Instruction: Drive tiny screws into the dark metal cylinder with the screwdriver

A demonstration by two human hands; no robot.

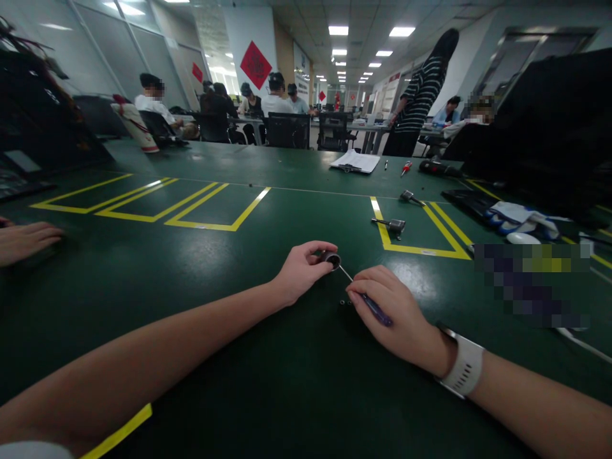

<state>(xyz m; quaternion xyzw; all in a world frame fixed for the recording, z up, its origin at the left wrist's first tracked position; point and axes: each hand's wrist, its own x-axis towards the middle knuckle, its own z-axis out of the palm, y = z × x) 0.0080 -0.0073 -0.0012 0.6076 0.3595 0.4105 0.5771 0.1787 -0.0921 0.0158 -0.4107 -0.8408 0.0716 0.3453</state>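
The left hand (306, 271) grips a small, round, hollow metal part (329, 258) between thumb and fingers, just above the green worktop (296, 382), with its open mouth turned roughly toward the wearer. The right hand (385, 306) is closed around the purple handle of a thin-shafted tool (377, 310), whose shaft slants up and leftward to the rim of the part; whether the tip is inside the opening is too small to tell. Two tiny dark pieces (343, 303) lie side by side on the worktop, just left of the right hand's fingers. A watch with a pale band (463, 366) circles the right wrist. Beyond the hands, a metal piece with a shaft (396, 225) lies across the left line of a yellow tape outline (449, 255), and a similar piece (408, 196) lies behind it. Farther back are a clipboard with papers (354, 161), a red-handled tool (406, 168) and a dark power tool (438, 168). White-and-blue gloves (523, 218) lie to the right. At the far left edge, another person's hand (29, 242) is over the worktop, its fingers extended.
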